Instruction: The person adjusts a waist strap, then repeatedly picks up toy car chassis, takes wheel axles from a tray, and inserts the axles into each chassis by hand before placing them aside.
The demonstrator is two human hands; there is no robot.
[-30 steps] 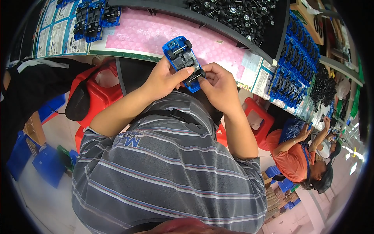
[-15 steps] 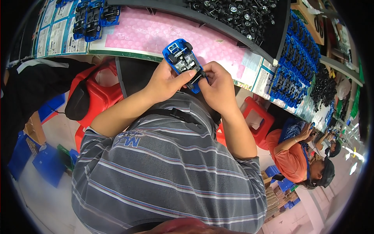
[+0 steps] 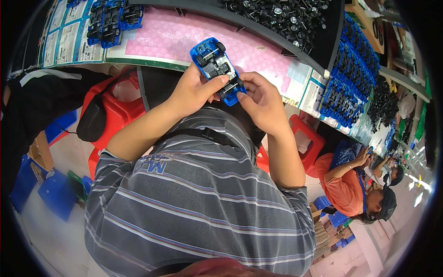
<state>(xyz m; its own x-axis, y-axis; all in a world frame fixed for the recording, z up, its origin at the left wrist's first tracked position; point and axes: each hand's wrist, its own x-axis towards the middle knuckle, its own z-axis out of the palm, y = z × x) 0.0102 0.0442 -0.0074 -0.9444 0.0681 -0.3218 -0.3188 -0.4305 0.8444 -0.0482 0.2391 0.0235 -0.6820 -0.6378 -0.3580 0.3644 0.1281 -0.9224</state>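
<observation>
A blue toy car (image 3: 215, 64) lies upside down in both my hands, its grey underside and black wheels facing up. My left hand (image 3: 196, 90) grips its near left side, thumb laid across the chassis. My right hand (image 3: 259, 100) pinches the near end, fingertips on the rear axle area. The car is held above the edge of a pink padded worktop (image 3: 175, 39), close to my striped shirt.
A black tray of wheel-and-axle parts (image 3: 281, 16) stands at the back. Finished blue cars are stacked at the far left (image 3: 110, 18) and along the right (image 3: 350, 78). Red stools (image 3: 115, 111) stand under the bench. A person in orange (image 3: 355, 184) works to my right.
The car stays in both hands; my left thumb has slid further over the chassis, and my right fingers have shifted on its near end.
</observation>
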